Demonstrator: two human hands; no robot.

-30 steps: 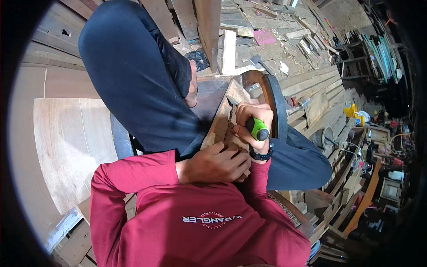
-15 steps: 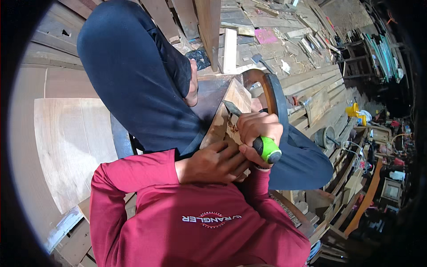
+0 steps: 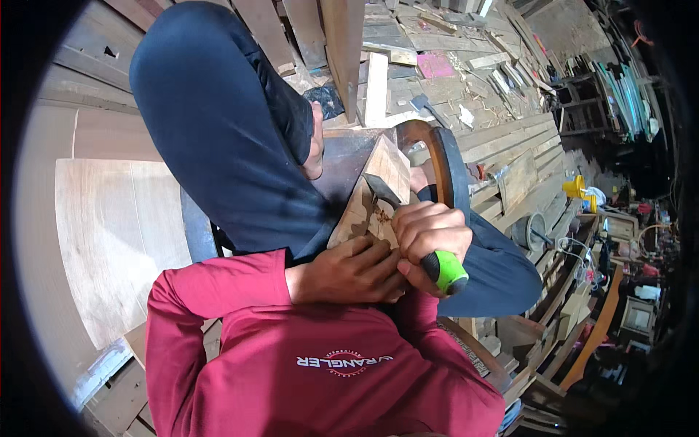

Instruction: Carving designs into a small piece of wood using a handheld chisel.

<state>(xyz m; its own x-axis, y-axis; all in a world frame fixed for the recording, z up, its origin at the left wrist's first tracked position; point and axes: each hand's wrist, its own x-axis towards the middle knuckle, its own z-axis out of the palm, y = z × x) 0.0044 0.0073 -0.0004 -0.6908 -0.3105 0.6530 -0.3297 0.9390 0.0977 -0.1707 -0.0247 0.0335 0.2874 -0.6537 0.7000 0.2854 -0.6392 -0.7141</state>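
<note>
My right hand (image 3: 434,240) is wrapped around the green and black handle of a chisel (image 3: 383,189). Its flat metal blade points up and to the left, over a pale angular wooden block (image 3: 387,162). Small brown shavings (image 3: 383,215) lie on the block's surface just below the blade. My left hand (image 3: 351,268) lies with curled fingers on the block's near end, pressing and gripping it, close beside the right hand. The near end of the block is hidden under my fingers. The block rests between my legs, over a dark wooden seat (image 3: 349,149).
A curved wooden armrest (image 3: 453,164) stands right of the block. Beyond lie a hammer (image 3: 429,108), scrap boards and shavings on the plank floor. A pale wooden panel (image 3: 109,233) is at left. Yellow containers (image 3: 575,187) and a grey bucket (image 3: 530,229) stand at right.
My right hand and the chisel have shifted slightly right and toward me. The blade has turned to show more of its flat face. My left hand stays on the block.
</note>
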